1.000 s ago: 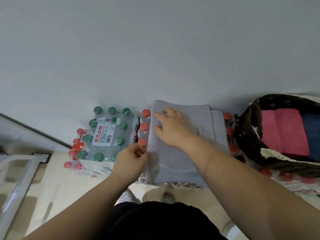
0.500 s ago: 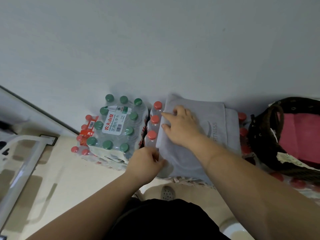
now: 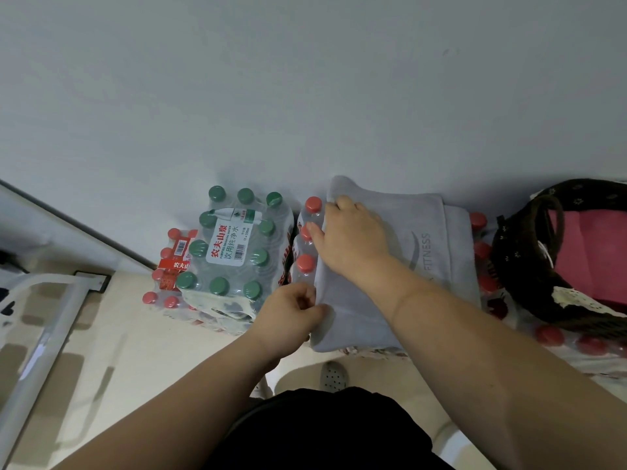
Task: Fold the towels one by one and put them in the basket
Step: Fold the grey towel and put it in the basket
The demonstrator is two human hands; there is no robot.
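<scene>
Wall [image 3: 305, 96], left fingers [image 3: 307, 300] seemingly pinching towel [image 3: 437, 266] edge

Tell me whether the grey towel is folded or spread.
Folded: the grey towel lies as a layered rectangle on the red-capped bottles, a lower layer's edge showing on its right.

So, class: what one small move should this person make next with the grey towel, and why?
Probably fold the left edge over to the right. The left hand pinches the grey towel at its near left edge, the right hand sits at its far left edge, and the towel lies flat on red-capped bottles, not yet in the basket on the right.
</scene>
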